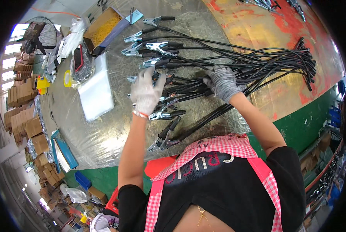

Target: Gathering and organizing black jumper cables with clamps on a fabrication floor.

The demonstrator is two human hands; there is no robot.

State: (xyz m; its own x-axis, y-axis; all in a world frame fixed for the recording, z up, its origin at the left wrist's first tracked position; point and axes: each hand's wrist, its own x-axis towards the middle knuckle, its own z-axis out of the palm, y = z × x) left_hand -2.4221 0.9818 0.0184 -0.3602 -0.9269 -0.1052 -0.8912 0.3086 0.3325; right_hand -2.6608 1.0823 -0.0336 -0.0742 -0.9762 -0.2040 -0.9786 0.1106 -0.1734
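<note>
A large bundle of black cables (254,65) lies across the table, with silver spring clamps (157,47) with black handles fanned out at its left end. My left hand (145,92), in a white glove, rests over the middle clamps, its thumb apart from the fingers; the clamps beneath it are partly hidden. In a grey glove, my right hand (222,83) curls its fingers over the cables a little right of the clamps. Nearest my body, another clamp (165,139) sits with its cables running up to the right. The free cable ends (306,62) bunch together at the far right.
To the left lie clear plastic bags (96,89), a red-edged phone (78,58), yellow tape (67,78) and a box of small yellow pieces (105,29). A blue binder (63,151) sits at the table's left edge. More clamps (263,4) are at the far right. Cartons and a fan (35,36) stand beyond.
</note>
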